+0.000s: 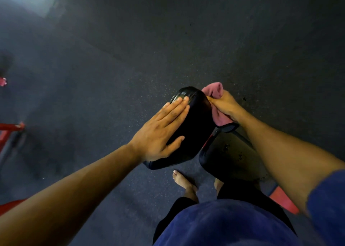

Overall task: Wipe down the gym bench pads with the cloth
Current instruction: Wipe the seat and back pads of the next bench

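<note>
A black padded bench back pad (pixel 194 126) stands tilted in the middle of the view. My left hand (pixel 162 130) lies flat on its left face with straight fingers reaching toward its top end. My right hand (pixel 225 105) grips a pink cloth (pixel 214 90) and holds it against the pad's right edge near the top. A second black pad, the seat (pixel 229 156), sits lower right, partly hidden by my right forearm. Small specks dot the seat's surface.
Dark speckled rubber flooring (pixel 168 49) surrounds the bench. Red frame parts (pixel 11 128) show at the left edge and a red bench foot (pixel 283 201) at lower right. My bare feet (pixel 184 184) stand just below the pads.
</note>
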A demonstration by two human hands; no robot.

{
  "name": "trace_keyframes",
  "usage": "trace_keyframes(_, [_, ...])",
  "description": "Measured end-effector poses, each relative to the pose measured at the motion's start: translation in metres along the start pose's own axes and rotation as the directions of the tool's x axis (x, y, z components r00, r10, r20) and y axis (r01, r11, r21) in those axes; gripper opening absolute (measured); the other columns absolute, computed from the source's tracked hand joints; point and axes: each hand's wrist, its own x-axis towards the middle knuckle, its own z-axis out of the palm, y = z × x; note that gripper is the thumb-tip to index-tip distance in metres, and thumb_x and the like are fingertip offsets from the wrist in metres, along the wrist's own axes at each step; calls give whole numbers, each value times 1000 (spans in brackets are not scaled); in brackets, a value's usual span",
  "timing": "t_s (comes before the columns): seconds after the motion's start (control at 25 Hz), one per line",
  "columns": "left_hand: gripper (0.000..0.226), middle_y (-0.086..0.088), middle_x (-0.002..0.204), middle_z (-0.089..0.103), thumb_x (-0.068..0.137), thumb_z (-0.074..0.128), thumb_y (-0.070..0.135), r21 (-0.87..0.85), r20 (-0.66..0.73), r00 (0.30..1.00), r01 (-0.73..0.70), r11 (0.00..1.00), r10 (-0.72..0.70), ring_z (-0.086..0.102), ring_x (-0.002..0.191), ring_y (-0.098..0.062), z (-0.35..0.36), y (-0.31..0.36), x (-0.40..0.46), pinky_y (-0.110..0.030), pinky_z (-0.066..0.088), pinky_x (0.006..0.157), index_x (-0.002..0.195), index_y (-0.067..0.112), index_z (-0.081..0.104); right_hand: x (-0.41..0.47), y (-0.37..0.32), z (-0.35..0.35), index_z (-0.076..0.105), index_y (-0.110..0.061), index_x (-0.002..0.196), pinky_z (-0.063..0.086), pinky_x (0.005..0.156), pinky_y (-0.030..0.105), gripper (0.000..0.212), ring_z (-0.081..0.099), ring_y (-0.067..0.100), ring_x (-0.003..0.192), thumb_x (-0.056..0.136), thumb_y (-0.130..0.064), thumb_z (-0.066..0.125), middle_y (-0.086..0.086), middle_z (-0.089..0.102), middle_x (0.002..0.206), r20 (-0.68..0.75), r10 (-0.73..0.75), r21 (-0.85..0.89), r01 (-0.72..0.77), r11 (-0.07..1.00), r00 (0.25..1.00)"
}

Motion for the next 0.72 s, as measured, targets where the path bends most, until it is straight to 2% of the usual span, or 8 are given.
trace_keyframes(0.08, [73, -19, 173, 13, 106, 50, 36, -7, -4, 1000, 1, 1000, -2, 7, 162, -30, 1, 0, 1, -51, 13, 131, 163, 0, 21, 6, -5, -4, 72, -28, 98, 54, 80, 27, 10, 70, 23, 111, 97, -19, 67, -3, 75, 96, -5, 110, -96, -110, 989, 994])
trace_keyframes(0.12, [73, -19, 173, 13, 106, 50, 36, -7, -6, 1000, 4, 1000, -4, 7, 162, -30, 2, 0, 1, -52, 13, 131, 163, 0, 22, 6, -13, -1, 74, -26, 100, 56, 85, 30, 8, 71, 21, 109, 96, -21, 69, -2, 76, 96, 12, 107, -84, -106, 991, 994])
trace_keyframes(0.2, [73, -19, 172, 14, 106, 50, 35, 0, -13, 1000, 5, 1000, -5, 8, 162, -31, 2, -1, 0, -52, 13, 131, 163, -1, 22, 0, -37, 8, 76, -21, 109, 54, 102, 39, 17, 72, 18, 107, 93, -23, 71, 3, 79, 104, 74, 8, -20, -6, 1000, 997])
trace_keyframes(0.28, [74, -20, 172, 15, 105, 53, 34, 7, -20, 1000, -15, 1000, 15, 9, 162, -32, 0, 0, 0, -52, 13, 131, 162, -2, 23, -14, -62, 14, 74, -12, 117, 52, 106, 38, 25, 71, 20, 112, 93, -19, 72, 8, 77, 114, 111, -149, 91, 139, 986, 983])
trace_keyframes(0.36, [75, -20, 172, 15, 104, 56, 33, 8, -16, 1000, -19, 1000, 19, 9, 161, -32, -1, 2, 1, -52, 14, 131, 162, -3, 23, -27, -79, 13, 72, -9, 115, 54, 102, 33, 22, 70, 19, 113, 94, -15, 71, 7, 76, 115, 117, -272, 150, 254, 956, 955])
trace_keyframes(0.48, [78, -18, 173, 14, 104, 56, 39, 52, 13, 1000, -16, 999, 15, 9, 162, -31, -4, 3, 3, -53, 16, 130, 162, -1, 23, -41, -74, 4, 73, -22, 99, 56, 88, 23, 8, 70, 3, 97, 95, -16, 72, -8, 77, 95, -6, -307, 79, 307, 949, 952])
trace_keyframes(0.6, [78, -14, 172, 21, 104, 56, 46, 120, 60, 985, -170, 978, 164, 15, 161, -27, -21, -4, 23, -51, 14, 131, 162, 3, 28, -33, -23, -24, 74, -20, 104, 57, 85, 32, 11, 71, 11, 97, 94, -25, 73, -1, 76, 98, -272, -117, 91, 146, 985, 955])
trace_keyframes(0.72, [72, -13, 167, 36, 104, 50, 51, 149, 163, 956, -268, 952, 243, 28, 157, -27, -28, -15, 74, -48, 16, 130, 159, 6, 39, -25, 20, -50, 71, -14, 106, 55, 73, 25, 16, 72, 19, 96, 99, -28, 67, 1, 72, 90, -314, 124, 100, -97, 990, 941])
